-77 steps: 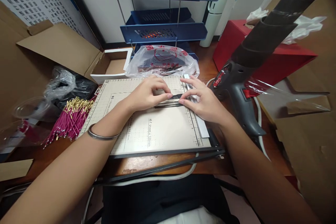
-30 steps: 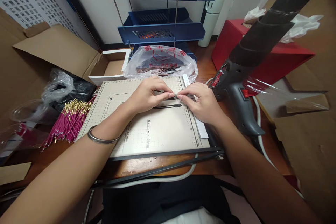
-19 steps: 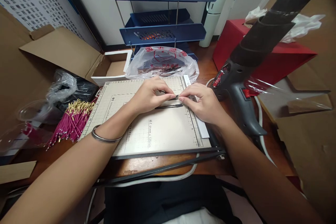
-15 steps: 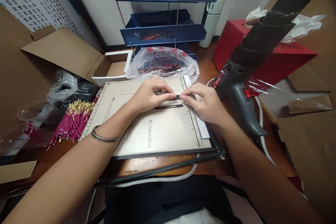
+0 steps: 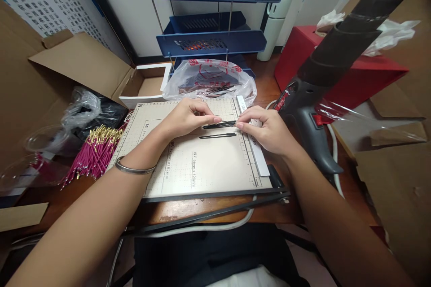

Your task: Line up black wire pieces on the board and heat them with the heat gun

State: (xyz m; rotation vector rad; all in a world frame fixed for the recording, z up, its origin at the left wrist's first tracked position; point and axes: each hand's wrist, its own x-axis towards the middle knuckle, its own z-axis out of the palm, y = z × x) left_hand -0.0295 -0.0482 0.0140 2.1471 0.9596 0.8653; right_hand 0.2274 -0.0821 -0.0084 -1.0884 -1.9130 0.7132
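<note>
My left hand (image 5: 189,118) is over the upper part of a paper trimmer board (image 5: 215,166), thumb and index finger pinched on one end of a thin black cord (image 5: 228,121). The other end is between the closed thumb and fingertips of my right hand (image 5: 266,129), beside the trimmer's white edge strip (image 5: 253,139). Just below the held cord lies a small bunch of black cords (image 5: 213,126). Nearer to me, a separate pair of black cords (image 5: 217,136) rests on the board. The cord's exact ends are covered by my fingertips.
A plastic bag (image 5: 208,78) with dark strands stands behind the board. Pink cords with gold tips (image 5: 97,152) are heaped at left. A heat gun (image 5: 313,121) stands at right by a red tissue box (image 5: 350,71). The trimmer's blade arm (image 5: 215,215) extends along the front.
My hands have moved slightly apart, the left one to the left and the right one to the right. More of the black cord and the bunch beneath now shows between them.
</note>
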